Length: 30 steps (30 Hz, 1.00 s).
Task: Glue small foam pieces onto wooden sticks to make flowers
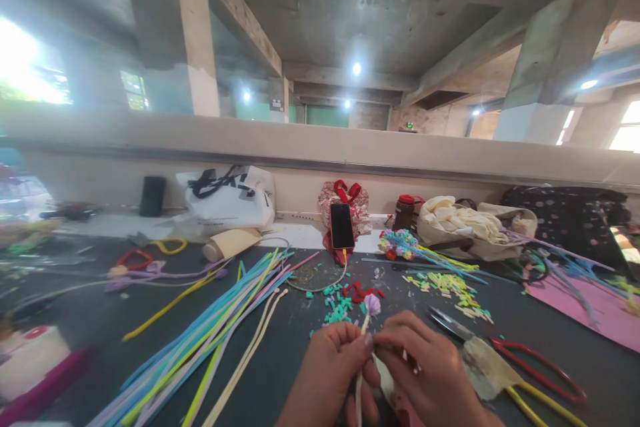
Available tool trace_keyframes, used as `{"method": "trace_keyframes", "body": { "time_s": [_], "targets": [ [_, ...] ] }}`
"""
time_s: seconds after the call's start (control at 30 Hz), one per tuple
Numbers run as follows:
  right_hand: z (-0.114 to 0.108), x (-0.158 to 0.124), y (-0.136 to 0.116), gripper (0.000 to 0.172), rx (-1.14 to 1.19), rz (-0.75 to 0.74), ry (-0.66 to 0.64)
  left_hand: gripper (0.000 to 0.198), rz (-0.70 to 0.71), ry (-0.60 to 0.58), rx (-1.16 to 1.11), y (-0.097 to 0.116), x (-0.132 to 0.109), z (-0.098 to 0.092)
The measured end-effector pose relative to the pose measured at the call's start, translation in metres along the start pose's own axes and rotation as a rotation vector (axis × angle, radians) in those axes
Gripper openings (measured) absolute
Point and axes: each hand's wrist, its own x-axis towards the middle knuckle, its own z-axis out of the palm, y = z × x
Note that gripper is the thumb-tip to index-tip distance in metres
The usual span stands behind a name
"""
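Observation:
My left hand [333, 363] is closed on a cream pipe cleaner stem [359, 393], which stands almost upright between thumb and fingers. At its top sits a small purple fluffy flower head [372, 305], just above my fingertips. My right hand [423, 363] is beside it, its thumb and fingers pinched together against the stem near my left thumb. What lies between those right fingertips is hidden. Beyond the hands, short cut pieces of green pipe cleaner [338, 307] and red pieces [361, 291] are scattered on the dark table.
Long coloured pipe cleaners [210, 327] lie to the left, beside several cream ones [250, 353]. On the right are red-handled scissors [540, 363] and yellow-handled pliers or scissors [530, 407]. A phone [342, 225] leans upright at the back, near a white bag [230, 203] and a dark bottle [404, 213].

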Motion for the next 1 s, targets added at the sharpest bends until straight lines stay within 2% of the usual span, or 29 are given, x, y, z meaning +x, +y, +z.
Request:
{"method": "trace_keyframes", "body": {
  "time_s": [0.13,0.23,0.3,0.47,0.6,0.67,0.73,0.87,1.0],
  "targets": [
    [0.001,-0.001,0.003,0.012,-0.12,-0.069,-0.011,0.029,-0.008,-0.028,-0.028,-0.002,0.002,0.0],
    [-0.002,-0.001,0.002,0.012,-0.128,-0.048,-0.025,0.029,0.022,-0.025,-0.009,-0.003,0.002,-0.001],
    [-0.004,-0.001,0.001,0.012,-0.074,0.025,-0.026,0.029,0.03,0.013,0.011,-0.004,0.002,-0.002],
    [-0.006,-0.002,0.0,0.009,0.052,0.315,0.01,0.028,0.037,0.14,0.133,-0.007,0.005,-0.002],
    [-0.009,-0.001,0.0,0.012,0.315,0.454,0.054,0.024,0.047,0.201,0.239,-0.007,0.005,-0.001],
    [-0.01,0.0,0.0,0.011,0.513,0.595,0.065,0.024,0.036,0.17,0.21,-0.006,0.005,-0.001],
    [-0.009,0.002,0.002,0.018,0.689,0.705,0.064,0.026,0.022,0.124,0.146,-0.005,0.004,-0.002],
    [-0.004,0.004,0.009,0.023,0.865,0.776,0.043,0.033,0.037,0.064,0.049,-0.001,0.002,-0.002],
    [0.003,0.007,0.012,0.029,1.025,0.887,-0.031,0.034,0.069,0.053,0.017,0.0,-0.001,0.0]
  ]
}}
